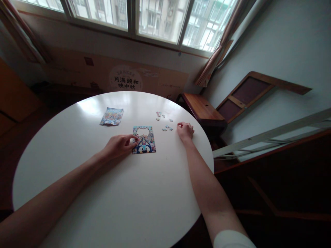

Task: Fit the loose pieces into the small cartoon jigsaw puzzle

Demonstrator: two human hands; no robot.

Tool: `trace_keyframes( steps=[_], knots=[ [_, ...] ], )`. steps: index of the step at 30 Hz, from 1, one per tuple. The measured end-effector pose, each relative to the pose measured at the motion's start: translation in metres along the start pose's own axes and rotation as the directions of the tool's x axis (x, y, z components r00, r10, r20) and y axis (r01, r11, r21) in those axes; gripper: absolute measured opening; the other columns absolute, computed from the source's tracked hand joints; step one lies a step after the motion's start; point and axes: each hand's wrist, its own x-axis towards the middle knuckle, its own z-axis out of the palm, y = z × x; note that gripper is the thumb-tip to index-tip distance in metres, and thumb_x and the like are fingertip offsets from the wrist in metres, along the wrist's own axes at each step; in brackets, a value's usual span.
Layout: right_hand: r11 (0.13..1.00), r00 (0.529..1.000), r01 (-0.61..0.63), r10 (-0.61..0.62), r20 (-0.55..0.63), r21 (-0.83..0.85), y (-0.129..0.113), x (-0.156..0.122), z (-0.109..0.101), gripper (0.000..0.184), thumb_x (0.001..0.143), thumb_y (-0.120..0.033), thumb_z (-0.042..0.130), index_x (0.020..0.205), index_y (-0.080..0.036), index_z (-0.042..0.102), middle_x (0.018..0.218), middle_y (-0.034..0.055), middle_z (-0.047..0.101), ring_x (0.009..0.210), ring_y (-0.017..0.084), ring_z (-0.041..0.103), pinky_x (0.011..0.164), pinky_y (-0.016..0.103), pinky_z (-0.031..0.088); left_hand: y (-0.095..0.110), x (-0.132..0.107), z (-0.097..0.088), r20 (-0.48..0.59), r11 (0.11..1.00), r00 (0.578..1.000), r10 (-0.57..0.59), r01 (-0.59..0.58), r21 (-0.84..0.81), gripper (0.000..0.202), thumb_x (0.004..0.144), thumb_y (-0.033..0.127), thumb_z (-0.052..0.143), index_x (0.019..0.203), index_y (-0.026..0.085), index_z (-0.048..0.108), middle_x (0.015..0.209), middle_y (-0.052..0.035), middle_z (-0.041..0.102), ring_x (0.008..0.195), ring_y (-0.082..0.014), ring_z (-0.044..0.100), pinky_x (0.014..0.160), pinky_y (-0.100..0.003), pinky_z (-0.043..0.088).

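Observation:
A partly assembled jigsaw puzzle [152, 146] with a colourful cartoon picture lies on the white round table. Its upper middle has a pale gap with a jagged outline. My left hand [119, 145] rests at the puzzle's left edge, index finger and thumb apart and touching it. To the right, several loose puzzle pieces [168, 127] are scattered in small groups. Just beside them my right hand [185, 131] rests on the table with fingers curled in. Whatever is under those fingers, if anything, is hidden.
A crumpled printed picture sheet or packet [112, 116] lies behind the puzzle, to the left. The white table [116, 206] has a rounded edge. Past its right side stand a wooden stool or bench [201, 106] and a wooden frame [245, 91] against the wall.

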Motion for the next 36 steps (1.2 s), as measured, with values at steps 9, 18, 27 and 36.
trace_keyframes(
  steps=[9, 18, 27, 36],
  knots=[
    [1.000, 1.000, -0.003, 0.003, 0.005, 0.006, -0.0005, -0.0004, -0.0007, 0.025, 0.085, -0.024, 0.052, 0.101, -0.025, 0.072, 0.114, 0.0093, 0.060, 0.108, 0.028, 0.050, 0.096, 0.044, 0.037, -0.0006, -0.0001, 0.0006, -0.022, 1.000, 1.000, 0.017, -0.017, -0.001, 0.036, 0.087, 0.050, 0.050, 0.109, 0.028, 0.070, 0.061, 0.0035, 0.058, 0.053, -0.0105, 0.050, 0.054, -0.021, 0.026],
    [1.000, 1.000, 0.000, 0.000, 0.002, 0.011, 0.0003, 0.0007, 0.0003, 0.025, 0.085, -0.025, 0.053, 0.101, -0.025, 0.072, 0.113, 0.0093, 0.060, 0.108, 0.028, 0.049, 0.096, 0.043, 0.038, -0.0020, -0.0003, 0.0018, -0.019, 1.000, 1.000, 0.016, -0.016, -0.001, 0.036, 0.088, 0.049, 0.051, 0.110, 0.029, 0.070, 0.060, 0.0040, 0.057, 0.053, -0.0106, 0.050, 0.054, -0.021, 0.026],
    [1.000, 1.000, -0.002, 0.002, 0.004, 0.009, -0.0004, 0.0001, -0.0004, 0.025, 0.085, -0.025, 0.052, 0.101, -0.025, 0.072, 0.113, 0.0095, 0.060, 0.108, 0.028, 0.049, 0.096, 0.043, 0.038, -0.0023, 0.0000, 0.0023, -0.020, 1.000, 1.000, 0.013, -0.013, 0.000, 0.036, 0.088, 0.049, 0.051, 0.110, 0.029, 0.070, 0.061, 0.0040, 0.058, 0.053, -0.0105, 0.051, 0.053, -0.021, 0.027],
    [1.000, 1.000, 0.002, -0.002, 0.004, 0.004, -0.0003, -0.0002, -0.0003, 0.025, 0.085, -0.024, 0.052, 0.101, -0.025, 0.072, 0.112, 0.0096, 0.060, 0.108, 0.028, 0.050, 0.096, 0.043, 0.038, -0.0003, -0.0001, 0.0001, -0.005, 1.000, 1.000, -0.004, 0.004, -0.002, 0.036, 0.087, 0.049, 0.052, 0.109, 0.029, 0.070, 0.060, 0.0041, 0.057, 0.054, -0.0109, 0.052, 0.054, -0.021, 0.027]
  ],
)
